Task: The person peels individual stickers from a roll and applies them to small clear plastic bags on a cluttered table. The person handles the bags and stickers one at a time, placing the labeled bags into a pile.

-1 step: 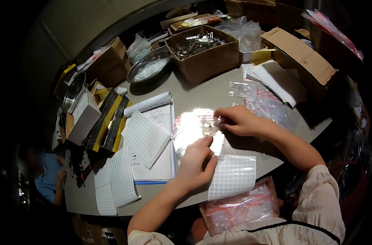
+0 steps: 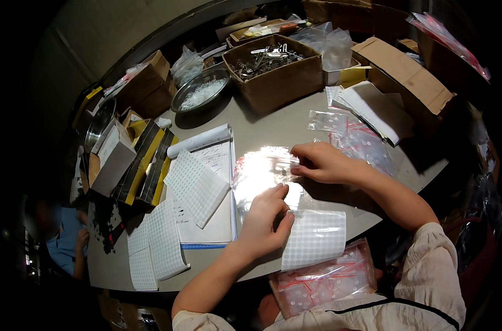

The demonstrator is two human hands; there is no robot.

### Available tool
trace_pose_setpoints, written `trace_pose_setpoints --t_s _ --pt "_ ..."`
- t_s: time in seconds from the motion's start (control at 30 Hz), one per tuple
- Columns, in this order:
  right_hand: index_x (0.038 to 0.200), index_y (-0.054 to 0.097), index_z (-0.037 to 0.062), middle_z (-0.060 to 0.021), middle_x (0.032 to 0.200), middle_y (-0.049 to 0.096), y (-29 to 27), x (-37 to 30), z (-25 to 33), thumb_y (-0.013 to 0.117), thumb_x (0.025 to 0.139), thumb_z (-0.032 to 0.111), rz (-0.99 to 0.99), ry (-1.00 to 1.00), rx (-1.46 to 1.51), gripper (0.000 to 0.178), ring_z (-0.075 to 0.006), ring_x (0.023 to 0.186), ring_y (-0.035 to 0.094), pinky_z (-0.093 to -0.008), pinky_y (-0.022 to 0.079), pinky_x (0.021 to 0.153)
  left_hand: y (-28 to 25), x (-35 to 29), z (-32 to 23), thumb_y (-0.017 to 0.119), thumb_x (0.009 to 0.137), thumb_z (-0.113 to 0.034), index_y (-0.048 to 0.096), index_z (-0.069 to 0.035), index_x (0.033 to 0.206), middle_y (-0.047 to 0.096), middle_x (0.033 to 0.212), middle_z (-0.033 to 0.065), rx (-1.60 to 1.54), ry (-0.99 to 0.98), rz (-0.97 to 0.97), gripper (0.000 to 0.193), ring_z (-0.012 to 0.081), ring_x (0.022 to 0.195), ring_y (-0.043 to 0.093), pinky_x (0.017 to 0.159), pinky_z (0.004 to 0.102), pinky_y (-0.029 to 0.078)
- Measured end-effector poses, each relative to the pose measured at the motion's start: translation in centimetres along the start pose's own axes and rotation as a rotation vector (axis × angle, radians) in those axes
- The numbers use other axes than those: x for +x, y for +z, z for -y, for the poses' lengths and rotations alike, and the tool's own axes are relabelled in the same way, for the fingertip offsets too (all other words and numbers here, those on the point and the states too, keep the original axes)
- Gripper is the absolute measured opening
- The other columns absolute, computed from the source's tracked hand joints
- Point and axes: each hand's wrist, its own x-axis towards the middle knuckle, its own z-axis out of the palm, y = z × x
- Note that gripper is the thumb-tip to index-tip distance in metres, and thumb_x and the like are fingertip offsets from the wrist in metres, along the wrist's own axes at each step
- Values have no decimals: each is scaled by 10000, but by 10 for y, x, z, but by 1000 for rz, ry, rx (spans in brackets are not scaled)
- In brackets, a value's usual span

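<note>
Glare covers a pile of clear zip bags [image 2: 265, 168] with red edges in the middle of the table. My left hand [image 2: 263, 220] lies over the near edge of these bags, its fingers reaching forward and its thumb apart. Just beneath the thumb is a sheet of round stickers [image 2: 315, 241], at the table's front edge. At the right side of the pile, my right hand [image 2: 324, 164] has its thumb and fingertips drawn together over the bags. Whatever sits between those fingertips is too small and washed out to make out.
Left of the bags, more sticker sheets [image 2: 198, 187] overlap an open notebook [image 2: 209, 234]. A metal bowl of small clear pieces [image 2: 204, 94] and a carton of metal parts [image 2: 278, 83] stand behind. Filled bags [image 2: 364, 146] lie right; a box of bags [image 2: 328, 281] is below the edge.
My right fingertips have shifted slightly, and a small dark dot beside them on the bags no longer shows. The near sticker sheet has moved a touch. My left hand stays in place.
</note>
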Motion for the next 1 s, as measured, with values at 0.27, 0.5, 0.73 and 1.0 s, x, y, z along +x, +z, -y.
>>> trace_pose_setpoints --t_s 0.27,0.5,0.73,1.0 --pt "1117 671 -21 -177 948 687 1 -2 -7 591 775 -75 -111 -272 -28 355 -338 771 652 -425 516 702 -5 6 -8 722 850 -69 635 -16 944 621 1396 230 -7 107 6 138 417 1372 507 1122 486 385" --pt "1412 573 59 -197 1109 729 -13 -5 3 631 780 -23 47 -6 121 639 -350 940 706 -412 560 830 -4 2 5 732 852 -81 664 -1 1024 651 1322 221 83 49 -77 202 401 1272 560 1096 460 403" --pt "1388 554 57 -177 1163 681 -48 -13 -14 650 732 -54 -344 89 -627 672 -336 978 641 -427 493 911 -5 7 8 732 862 -73 694 -16 1107 690 1230 164 87 -6 -97 254 356 1196 620 1010 431 483" --pt "1089 628 26 -119 1028 662 -18 -21 44 712 945 146 -4 -361 124 205 -273 940 645 -386 521 835 -12 8 -8 741 935 -208 742 -50 928 727 880 121 -66 -219 -158 159 306 857 658 775 401 501"
